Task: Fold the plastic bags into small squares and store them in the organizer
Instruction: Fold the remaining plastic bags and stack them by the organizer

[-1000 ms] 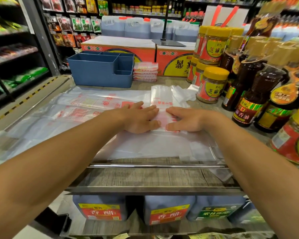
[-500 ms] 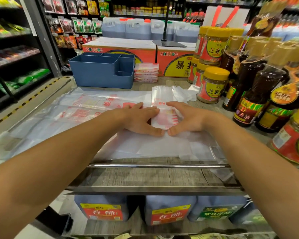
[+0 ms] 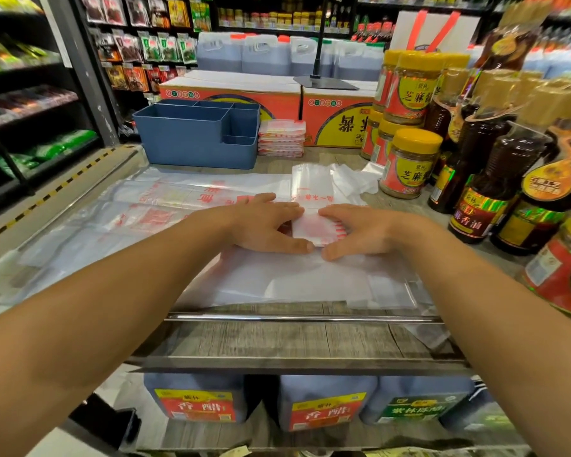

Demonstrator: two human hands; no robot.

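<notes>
- Both hands, left hand (image 3: pixel 264 225) and right hand (image 3: pixel 360 230), just closed in, fingers flat, pressing the half-folded clear red-printed plastic bag (image 3: pixel 314 225) on the table (image 3: pixel 277 338).
- Next fold's creased; blue plastic organizer (image 3: pixel 195 140) waits behind.

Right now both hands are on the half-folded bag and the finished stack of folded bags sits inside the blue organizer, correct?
Not quite. The head view shows the stack of folded bags beside the blue organizer, on its right, not inside. Both the left hand and right hand are on the half-folded bag.

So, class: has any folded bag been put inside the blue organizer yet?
No: the visible compartments of the blue organizer look empty, and the folded bags sit stacked beside it.
</notes>
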